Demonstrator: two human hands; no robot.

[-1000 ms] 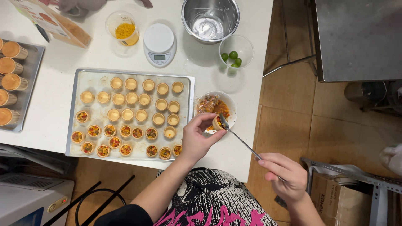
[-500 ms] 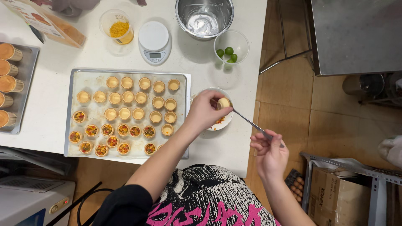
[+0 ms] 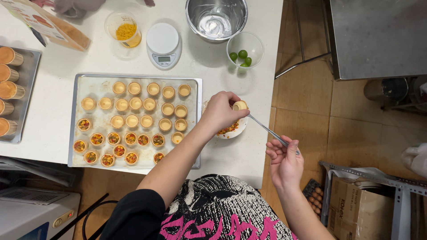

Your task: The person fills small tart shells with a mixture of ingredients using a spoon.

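Head view: I see a flat package [image 3: 42,24], orange and white with a food picture on it, lying at the top left of the white table [image 3: 249,160]. A brown cardboard box [image 3: 356,209] sits on the floor at the right. My left hand [image 3: 220,111] pinches a small pale pastry cup [image 3: 240,106] over the little white bowl [image 3: 238,130] beside the baking tray [image 3: 133,82]. My right hand [image 3: 284,160] grips a thin metal spoon [image 3: 267,130], its tip at the cup

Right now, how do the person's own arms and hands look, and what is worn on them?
Both hands, the left hand and the right hand, are bare: no gloves, rings or watch visible. The forearms are uncovered; a black sleeve ends near the left elbow.
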